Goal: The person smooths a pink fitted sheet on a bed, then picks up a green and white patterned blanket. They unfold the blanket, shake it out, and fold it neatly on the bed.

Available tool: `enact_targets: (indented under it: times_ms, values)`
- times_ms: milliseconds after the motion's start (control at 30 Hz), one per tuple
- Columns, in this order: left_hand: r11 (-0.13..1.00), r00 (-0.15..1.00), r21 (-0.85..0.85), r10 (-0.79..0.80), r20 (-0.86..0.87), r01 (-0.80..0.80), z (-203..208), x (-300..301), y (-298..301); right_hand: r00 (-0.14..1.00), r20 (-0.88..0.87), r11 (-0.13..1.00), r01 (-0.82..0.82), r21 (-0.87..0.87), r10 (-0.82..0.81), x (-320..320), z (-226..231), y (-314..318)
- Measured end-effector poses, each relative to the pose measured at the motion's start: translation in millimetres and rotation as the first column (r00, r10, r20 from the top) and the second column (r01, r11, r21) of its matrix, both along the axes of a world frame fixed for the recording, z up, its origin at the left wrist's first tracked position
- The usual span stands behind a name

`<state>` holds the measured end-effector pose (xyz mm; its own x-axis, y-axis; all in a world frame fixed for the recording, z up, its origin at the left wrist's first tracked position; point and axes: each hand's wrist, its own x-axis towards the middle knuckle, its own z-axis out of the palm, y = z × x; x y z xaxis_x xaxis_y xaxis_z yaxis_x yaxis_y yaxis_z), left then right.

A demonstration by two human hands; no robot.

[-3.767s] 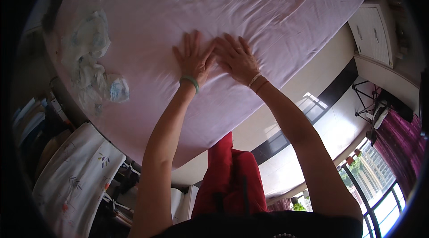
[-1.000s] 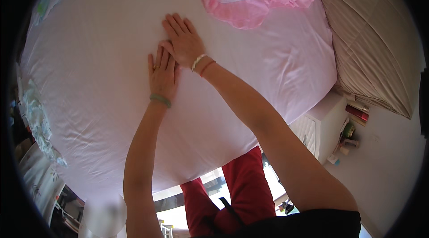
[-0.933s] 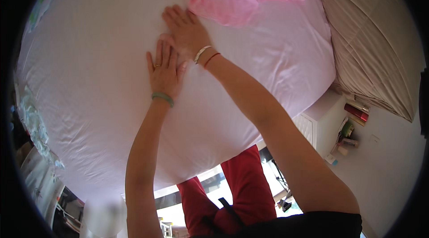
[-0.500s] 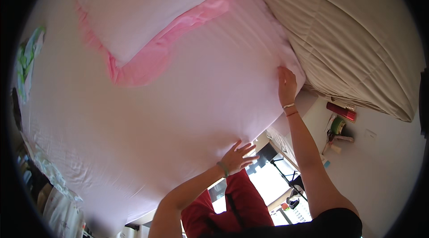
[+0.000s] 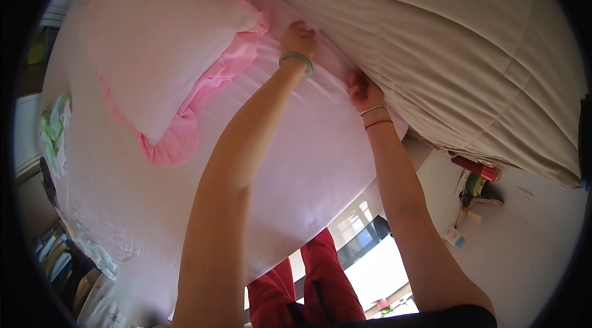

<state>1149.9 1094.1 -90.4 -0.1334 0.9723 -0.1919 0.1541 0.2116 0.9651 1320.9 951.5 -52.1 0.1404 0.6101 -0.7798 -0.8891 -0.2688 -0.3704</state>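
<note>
A pale pink bedsheet (image 5: pixel 296 161) covers the mattress. My left hand (image 5: pixel 299 41), with a green bangle at its wrist, is closed on the sheet near its far right edge, just right of the ruffled pillow. Nearer to me, my right hand (image 5: pixel 365 91) has its fingers curled at the sheet's edge, where it meets the beige quilted fabric (image 5: pixel 444 63); its fingertips are partly hidden. Small creases run across the sheet between both hands. The white pillow (image 5: pixel 166 44) with a pink ruffle lies on the bed at the upper left.
Right of the bed, a white surface (image 5: pixel 524 241) holds a red case (image 5: pixel 475 168), a green roll (image 5: pixel 475 185) and other small items. A green-and-white cloth (image 5: pixel 55 134) lies at the bed's left edge. My red-trousered legs (image 5: pixel 320 272) stand against the near edge.
My left hand has gone from spread open at the bed's near edge to closed on the sheet beside the pillow. My right hand has moved up and left along the edge, its fingers now curled.
</note>
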Motion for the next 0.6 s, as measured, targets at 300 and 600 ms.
enact_targets:
  times_ms: [300,600]
  values:
    - [0.854,0.982,-0.487,-0.183,0.044,0.181,39.8,6.5,33.6,0.587,0.768,0.929,-0.370,-0.027,0.256,-32.6,54.8,-78.7]
    - [0.535,0.721,0.488,-0.441,-0.534,0.690,40.0,-31.0,24.1,-0.309,0.928,0.841,-0.542,0.009,-0.209,25.8,31.9,-87.0]
